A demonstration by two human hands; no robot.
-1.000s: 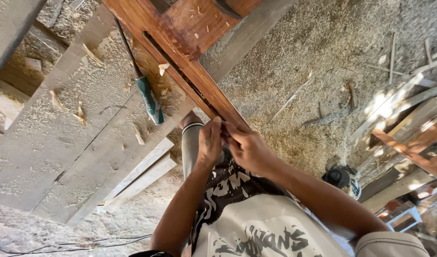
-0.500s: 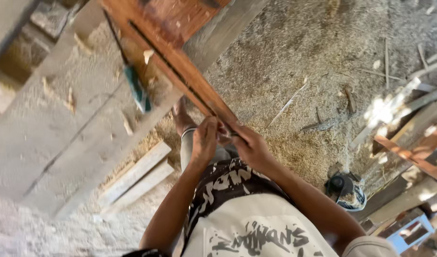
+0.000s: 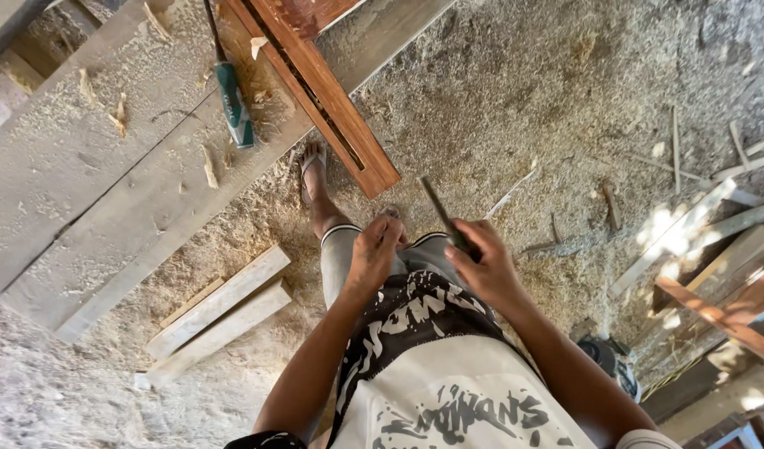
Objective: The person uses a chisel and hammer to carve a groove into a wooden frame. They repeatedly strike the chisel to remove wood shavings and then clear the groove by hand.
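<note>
A thin dark chisel [image 3: 438, 208] was pinched in the right hand [image 3: 482, 264] at frame centre, tip raised away from the body, seemingly for safety. The left hand [image 3: 372, 254] was curled shut against the shorts, empty as far as seen. A red-brown frame [image 3: 332, 91] lay on the plank bench [image 3: 83, 166], upper left.

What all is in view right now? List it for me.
frame: one, reddish-brown wood, on the bench, top centre
bench: one, grey planks, upper left
chisel: one, green handle, on the bench beside the frame
offcuts: a few, pale wood, on the floor at left
floor: sawdust-covered, with scattered sticks at right
power tool: one, dark, on the floor at lower right
tool: one, thin, dark, in the right hand
left hand: at the waist, closed; contents unclear
right hand: gripping the tool
</note>
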